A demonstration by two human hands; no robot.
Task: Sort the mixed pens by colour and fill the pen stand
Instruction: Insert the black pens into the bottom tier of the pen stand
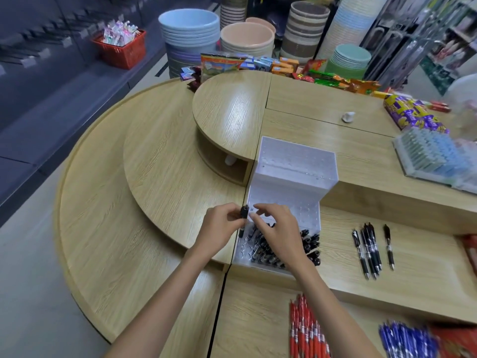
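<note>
A white stepped pen stand (294, 174) sits on the wooden counter, its lowest tier partly filled with upright black pens (311, 245). My left hand (219, 227) pinches a black pen (244, 211) held upright over the stand's left edge. My right hand (275, 229) hovers over the lower tier, its fingertips touching the same pen's top. Several loose black pens (370, 250) lie on the counter to the right. Red pens (305, 329) and blue pens (407, 341) lie in separate piles on the lower shelf near me.
A raised semicircular wooden tier (232, 112) stands behind the stand to the left. A box of pale blue items (433, 153) and snack packs (413, 115) lie at the right. Stacked plastic basins (191, 29) and a red basket (121, 47) are beyond the counter.
</note>
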